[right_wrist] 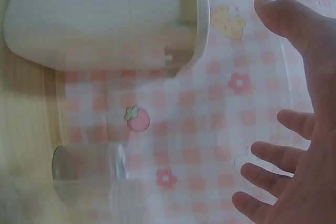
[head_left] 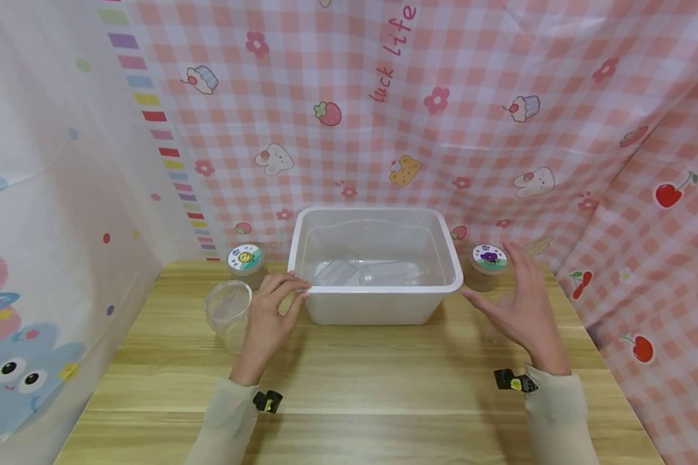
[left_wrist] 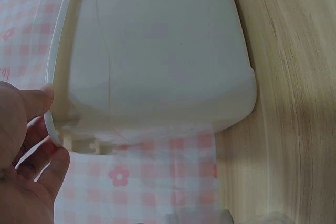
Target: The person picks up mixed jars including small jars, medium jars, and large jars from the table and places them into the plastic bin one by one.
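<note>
A white plastic bin (head_left: 372, 307) stands on the table, with clear plastic pieces (head_left: 390, 272) lying inside. My left hand (head_left: 273, 316) grips its rim at the near left corner; in the left wrist view the thumb and fingertips (left_wrist: 60, 158) are on either side of the rim. Close to the near right corner, my right hand (head_left: 520, 310) is held with fingers spread and apart from the bin in the right wrist view. Beside my left hand stands a clear jar (head_left: 228, 310). Behind my right hand is a clear jar with a purple-flower lid (head_left: 488, 257).
Another lidded jar (head_left: 246, 259), with a yellow flower on top, stands at the back left. A second clear container (right_wrist: 100, 203) shows blurred near the right-hand jar. The wooden table (head_left: 372, 387) meets a pink checked cloth (head_left: 349, 84) behind the bin.
</note>
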`<state>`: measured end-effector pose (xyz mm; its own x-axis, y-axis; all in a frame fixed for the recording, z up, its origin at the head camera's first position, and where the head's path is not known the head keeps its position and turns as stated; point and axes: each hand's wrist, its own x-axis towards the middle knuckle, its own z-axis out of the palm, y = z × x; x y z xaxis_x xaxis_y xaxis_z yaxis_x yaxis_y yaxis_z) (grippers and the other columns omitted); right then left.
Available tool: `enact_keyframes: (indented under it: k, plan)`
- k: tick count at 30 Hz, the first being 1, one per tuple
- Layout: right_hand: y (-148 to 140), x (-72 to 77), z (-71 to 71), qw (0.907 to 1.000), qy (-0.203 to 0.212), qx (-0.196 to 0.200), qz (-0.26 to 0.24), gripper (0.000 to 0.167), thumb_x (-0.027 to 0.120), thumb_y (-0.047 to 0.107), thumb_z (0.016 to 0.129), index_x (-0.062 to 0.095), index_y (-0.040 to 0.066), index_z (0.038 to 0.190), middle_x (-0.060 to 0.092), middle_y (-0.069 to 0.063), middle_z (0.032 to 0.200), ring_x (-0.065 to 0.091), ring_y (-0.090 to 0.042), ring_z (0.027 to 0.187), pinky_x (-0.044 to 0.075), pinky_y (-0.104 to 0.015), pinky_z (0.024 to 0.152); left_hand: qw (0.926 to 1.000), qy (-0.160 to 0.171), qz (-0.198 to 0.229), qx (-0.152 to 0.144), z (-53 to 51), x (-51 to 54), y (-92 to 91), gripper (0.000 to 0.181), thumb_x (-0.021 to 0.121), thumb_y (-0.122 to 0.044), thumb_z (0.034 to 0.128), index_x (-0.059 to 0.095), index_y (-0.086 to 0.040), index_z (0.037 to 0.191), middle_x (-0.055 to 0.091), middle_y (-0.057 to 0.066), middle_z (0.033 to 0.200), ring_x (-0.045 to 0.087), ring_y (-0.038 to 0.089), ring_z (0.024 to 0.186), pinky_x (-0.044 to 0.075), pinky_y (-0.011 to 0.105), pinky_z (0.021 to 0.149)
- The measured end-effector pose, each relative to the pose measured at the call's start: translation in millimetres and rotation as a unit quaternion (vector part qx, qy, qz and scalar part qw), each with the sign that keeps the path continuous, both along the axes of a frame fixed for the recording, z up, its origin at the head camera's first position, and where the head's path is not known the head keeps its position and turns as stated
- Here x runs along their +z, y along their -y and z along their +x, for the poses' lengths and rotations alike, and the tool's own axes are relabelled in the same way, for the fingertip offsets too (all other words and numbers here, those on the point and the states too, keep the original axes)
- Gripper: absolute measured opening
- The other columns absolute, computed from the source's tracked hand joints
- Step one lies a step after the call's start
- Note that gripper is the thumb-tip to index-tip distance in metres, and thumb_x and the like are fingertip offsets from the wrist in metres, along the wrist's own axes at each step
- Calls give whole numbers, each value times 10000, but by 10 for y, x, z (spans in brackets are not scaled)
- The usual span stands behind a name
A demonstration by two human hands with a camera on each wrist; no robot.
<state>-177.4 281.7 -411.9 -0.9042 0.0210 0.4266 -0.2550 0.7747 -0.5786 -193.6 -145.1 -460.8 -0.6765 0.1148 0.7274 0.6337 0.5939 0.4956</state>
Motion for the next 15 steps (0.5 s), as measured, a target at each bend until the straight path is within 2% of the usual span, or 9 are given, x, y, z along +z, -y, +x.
enact_keyframes:
  k: [4,15]
  plan:
    - [-101,-51,60,9988,414,-202,-183,1118,870,450,791,195,201,1646,253,-185,1685,235,-479,1530,239,-766,1171,10000,20,9,9,5,7,-10,172,807,4,845,771,-69,996,731,72,1033,642,329,1143,511,389,1051]
    - [-305,-210,149,9926,1025,-409,-511,1082,793,495,861,75,336,1654,128,-145,1728,147,-508,1551,194,-831,1126,10000,-23,-3,5,1,8,-7,166,807,-3,847,772,-75,993,730,69,1031,640,320,1140,512,391,1036]
